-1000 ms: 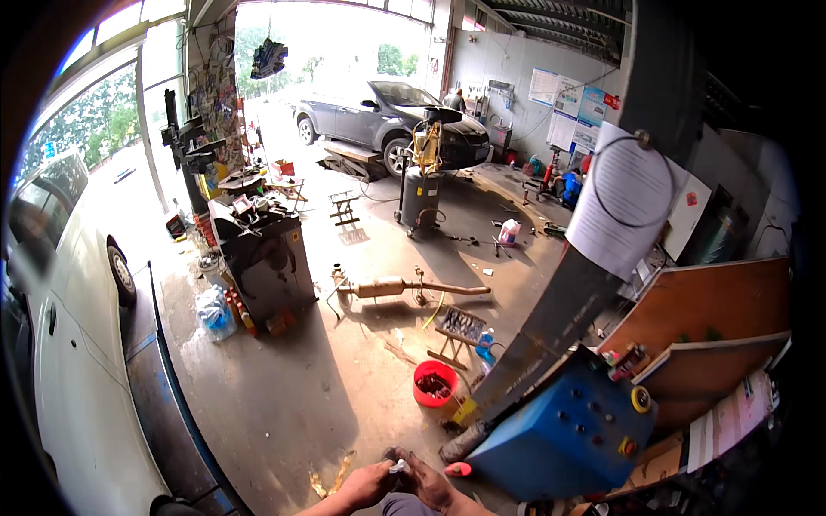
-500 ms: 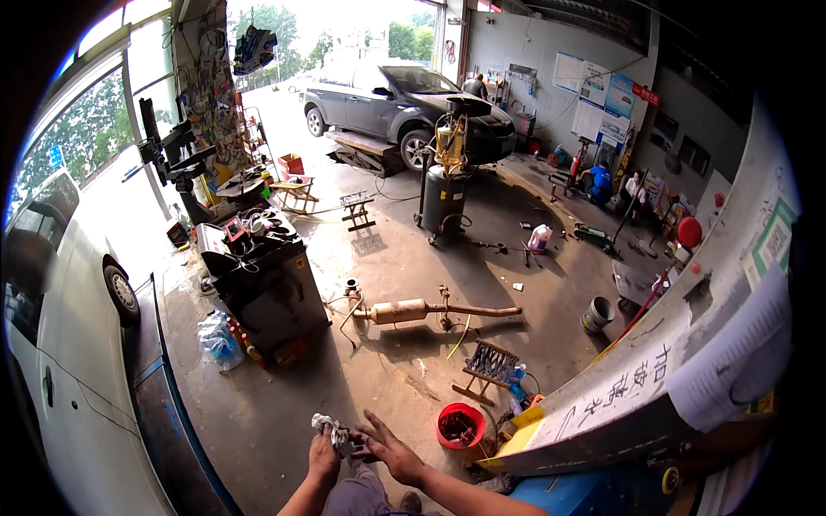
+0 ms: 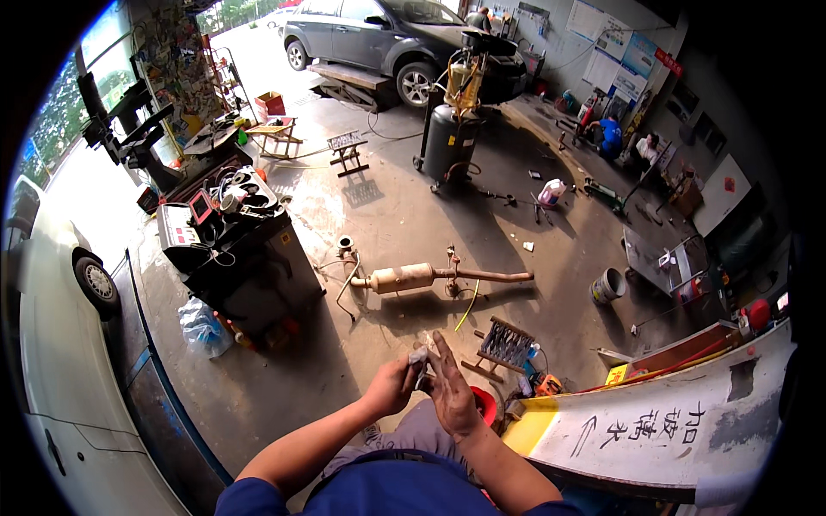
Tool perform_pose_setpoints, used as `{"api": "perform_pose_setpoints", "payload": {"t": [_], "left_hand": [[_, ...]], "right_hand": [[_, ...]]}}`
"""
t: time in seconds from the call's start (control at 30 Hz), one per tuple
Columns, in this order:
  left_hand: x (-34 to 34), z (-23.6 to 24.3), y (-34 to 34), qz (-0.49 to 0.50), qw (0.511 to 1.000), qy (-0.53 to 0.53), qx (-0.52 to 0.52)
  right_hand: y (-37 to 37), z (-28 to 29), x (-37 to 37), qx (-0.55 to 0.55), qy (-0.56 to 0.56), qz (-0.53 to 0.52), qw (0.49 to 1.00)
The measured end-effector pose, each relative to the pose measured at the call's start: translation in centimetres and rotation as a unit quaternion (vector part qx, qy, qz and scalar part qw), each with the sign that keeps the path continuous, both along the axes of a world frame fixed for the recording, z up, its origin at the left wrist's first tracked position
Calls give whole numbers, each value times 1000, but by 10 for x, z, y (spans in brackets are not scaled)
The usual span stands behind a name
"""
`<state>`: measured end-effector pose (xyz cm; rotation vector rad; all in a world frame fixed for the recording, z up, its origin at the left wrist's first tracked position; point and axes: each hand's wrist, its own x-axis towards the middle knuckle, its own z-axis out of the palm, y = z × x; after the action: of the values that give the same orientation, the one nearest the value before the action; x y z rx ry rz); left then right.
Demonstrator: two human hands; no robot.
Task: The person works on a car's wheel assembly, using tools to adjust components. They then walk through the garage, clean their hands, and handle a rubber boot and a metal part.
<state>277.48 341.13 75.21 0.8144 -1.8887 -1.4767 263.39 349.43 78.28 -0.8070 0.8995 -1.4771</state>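
Well, L hand [image 3: 391,386]: thumb + fingers closed on a small crumpled pale wad [image 3: 418,354].
R hand [image 3: 451,392]: mostly open, fingers extended, palm twd the wad; can't tell if it's touching.
Wad: at my L fingertips, btwn both hands, out in front of my blue shirt [image 3: 379,488].
Exhaust pipe [image 3: 403,278]: lying crosswise on floor [image 3: 379,206], beyond my hands.
Red bucket [image 3: 489,405]: partly hidden behind my R wrist.
Low stand [image 3: 506,344]: just past bucket.
Black cart [image 3: 258,271]: off L, plastic bag [image 3: 204,328] beside it.
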Motion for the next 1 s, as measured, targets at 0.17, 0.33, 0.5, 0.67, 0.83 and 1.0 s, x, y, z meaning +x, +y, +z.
{"api": "perform_pose_setpoints", "payload": {"t": [0.17, 0.33, 0.5, 0.67, 0.83, 1.0], "left_hand": [[-47, -57, -119, 130, 946, 98, 281], [-78, 1, -233, -11, 820, 195, 539], [-128, -11, -279, -25, 891, 162, 423], [-150, 7, -360, -83, 956, 64, 275], [-160, 37, -444, -152, 945, -10, 288], [-164, -24, -508, -38, 988, 19, 148]], "right_hand": [[-95, 6, -32, -47, -78, -16, 996], [-215, 15, -123, -36, 520, -175, 835], [-323, 26, -136, -77, 726, -127, 672], [-403, 34, -138, -55, 752, -155, 639], [-452, 31, -156, -110, 776, -163, 600], [-484, 27, -160, 61, 678, -255, 687]]}}
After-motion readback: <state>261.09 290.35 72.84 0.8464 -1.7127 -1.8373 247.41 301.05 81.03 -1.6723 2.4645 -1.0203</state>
